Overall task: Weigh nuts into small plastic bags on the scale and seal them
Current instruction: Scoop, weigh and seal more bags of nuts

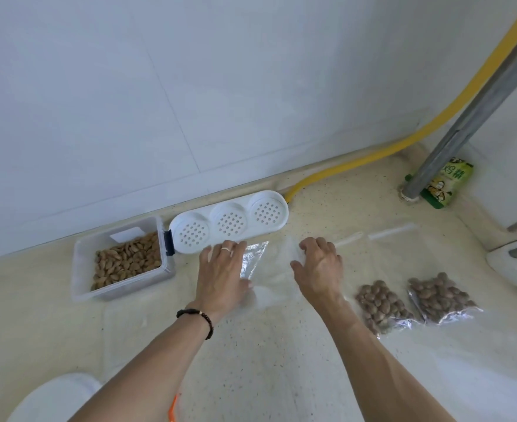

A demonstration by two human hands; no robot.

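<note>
Both hands flat, grip slack, pressing crinkly clear bag; speckled counter.

A cream desk with a speckled, stone-like matt surface. Clear, glossy plastic bags crinkle and catch the light. A translucent frosted plastic box beside a smooth white plastic tray with perforated wells. A dull grey metal pole, a smooth yellow hose, and pale glossy wall tiles.
</note>
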